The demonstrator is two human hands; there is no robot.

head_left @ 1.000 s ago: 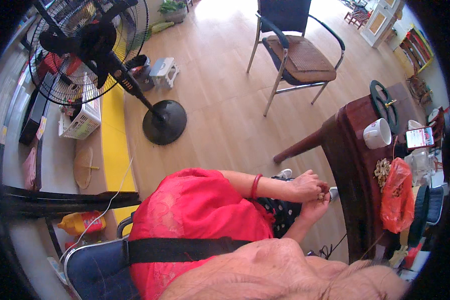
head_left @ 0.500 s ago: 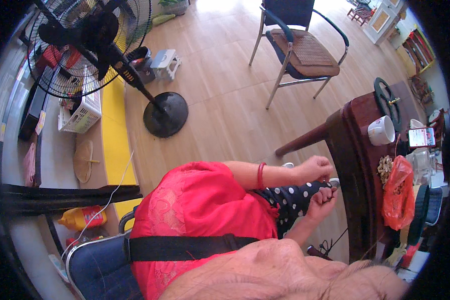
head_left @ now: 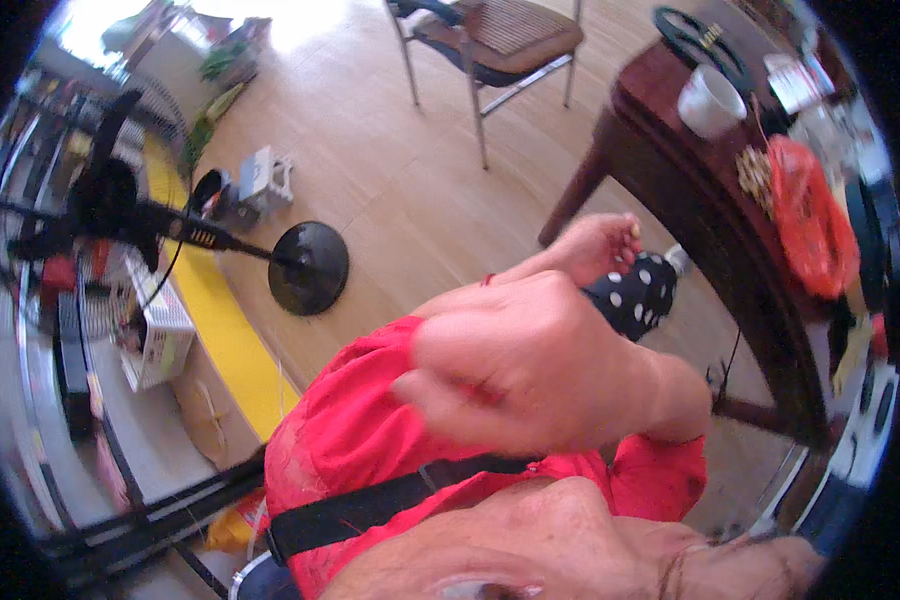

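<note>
My left hand [head_left: 598,246], with a red band at its wrist, is held over my lap near the table edge. Its fingers are curled in, and a small pale bit shows at the fingertips, too small to name. Raised close to the camera in front of my red top [head_left: 370,385], my right hand [head_left: 530,365] is blurred and closed, and whatever it may hold is hidden. On the dark wooden table [head_left: 670,110] lie a pile of small tan pieces that look like unshelled peanuts [head_left: 755,177] and a red plastic bag [head_left: 810,225]. Neither hand touches them.
A white mug [head_left: 710,103] and a dark green ring-shaped object [head_left: 703,40] are also on the table. Across the floor stand a metal-framed armchair [head_left: 500,30], a black standing fan [head_left: 308,268] and a small stool [head_left: 265,180]. Shelving with a white basket [head_left: 160,345] lines the left side.
My right hand has risen from beside the left hand over my lap to close in front of the camera. The view has tilted, so the table and chair sit higher in it.
</note>
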